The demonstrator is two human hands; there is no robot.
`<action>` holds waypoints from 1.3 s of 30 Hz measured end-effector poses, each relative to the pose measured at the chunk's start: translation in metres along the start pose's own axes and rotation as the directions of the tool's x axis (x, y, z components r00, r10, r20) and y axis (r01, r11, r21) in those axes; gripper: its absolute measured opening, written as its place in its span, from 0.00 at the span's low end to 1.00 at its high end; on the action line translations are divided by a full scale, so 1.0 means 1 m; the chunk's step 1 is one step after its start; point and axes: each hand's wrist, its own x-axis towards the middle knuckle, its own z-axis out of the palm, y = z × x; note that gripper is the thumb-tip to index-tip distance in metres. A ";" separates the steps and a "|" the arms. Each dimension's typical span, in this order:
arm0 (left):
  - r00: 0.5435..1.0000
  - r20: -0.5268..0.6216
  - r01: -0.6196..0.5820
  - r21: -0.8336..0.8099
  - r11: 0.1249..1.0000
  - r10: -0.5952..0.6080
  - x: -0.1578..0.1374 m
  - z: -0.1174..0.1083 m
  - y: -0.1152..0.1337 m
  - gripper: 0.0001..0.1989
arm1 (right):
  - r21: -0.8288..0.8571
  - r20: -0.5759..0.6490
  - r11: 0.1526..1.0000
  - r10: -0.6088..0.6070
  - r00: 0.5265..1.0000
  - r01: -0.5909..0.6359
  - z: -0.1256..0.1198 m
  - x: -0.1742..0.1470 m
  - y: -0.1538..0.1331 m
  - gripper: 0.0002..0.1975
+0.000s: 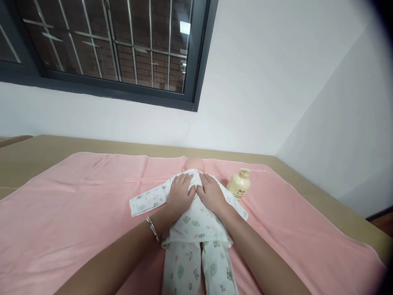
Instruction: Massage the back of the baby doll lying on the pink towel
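Note:
A baby doll (194, 164) lies on a pink blanket, its head away from me. It is dressed in a white printed top (196, 225) and matching trousers (184, 266). Flat on the upper part of the top rests my left hand (180, 192), fingers stretched out. My right hand (211, 192) lies just beside it, also flat on the cloth, the two thumbs close together. One sleeve (149, 200) reaches out to the left; the other is partly hidden by my right arm. Neither hand grasps anything.
A pale yellow pump bottle (238, 184) stands right of the doll, close to the right sleeve. The pink blanket (76, 221) covers most of a tan surface (61, 143). Behind are a white wall (245, 90) and a dark-framed, barred window (123, 45).

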 end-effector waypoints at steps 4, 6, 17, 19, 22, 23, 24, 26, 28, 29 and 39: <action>1.000 0.019 0.024 -0.003 1.000 -0.024 0.000 -0.003 0.002 0.19 | -0.016 -0.010 1.000 0.005 1.000 -0.006 -0.002 -0.001 -0.004 0.26; 0.998 0.020 0.063 0.027 0.998 -0.064 -0.002 -0.004 0.003 0.20 | -0.046 -0.011 0.999 0.025 1.000 -0.026 -0.003 -0.003 -0.008 0.26; 0.992 0.050 0.107 0.154 0.982 -0.116 -0.002 0.000 0.002 0.23 | -0.088 -0.003 0.992 0.096 0.995 -0.096 -0.002 -0.004 -0.009 0.26; 0.993 0.074 0.074 0.156 0.985 -0.086 -0.001 0.000 0.000 0.23 | -0.028 0.005 0.999 0.021 1.000 -0.021 -0.004 0.000 -0.002 0.25; 0.996 0.089 -0.017 0.164 0.986 0.002 0.000 -0.002 -0.001 0.21 | 0.033 0.007 0.998 -0.050 0.999 0.050 -0.006 0.004 0.005 0.25; 0.995 0.087 -0.058 0.174 0.983 0.043 0.000 -0.003 0.001 0.20 | 0.033 0.006 0.997 -0.064 0.998 0.064 -0.006 0.004 0.004 0.25; 0.994 0.077 -0.096 0.191 0.977 0.083 -0.001 -0.005 0.003 0.19 | 0.023 0.004 0.997 -0.072 0.997 0.072 -0.007 0.003 0.003 0.24; 0.990 0.046 -0.143 0.240 0.960 0.135 -0.002 -0.010 0.010 0.18 | -0.026 -0.002 0.998 -0.055 0.998 0.055 -0.009 -0.001 -0.005 0.23; 0.990 0.026 -0.139 0.284 0.949 0.138 -0.004 -0.014 0.017 0.16 | -0.101 -0.007 0.995 -0.001 1.000 0.000 -0.011 -0.007 -0.017 0.21; 0.992 0.026 -0.122 0.295 0.947 0.120 -0.005 -0.016 0.020 0.15 | -0.138 -0.009 0.990 0.029 1.000 -0.030 -0.011 -0.010 -0.023 0.20; 1.000 0.014 0.002 0.161 0.987 -0.004 -0.004 -0.004 0.006 0.19 | -0.040 0.058 0.996 0.082 0.995 -0.080 -0.004 -0.002 -0.005 0.27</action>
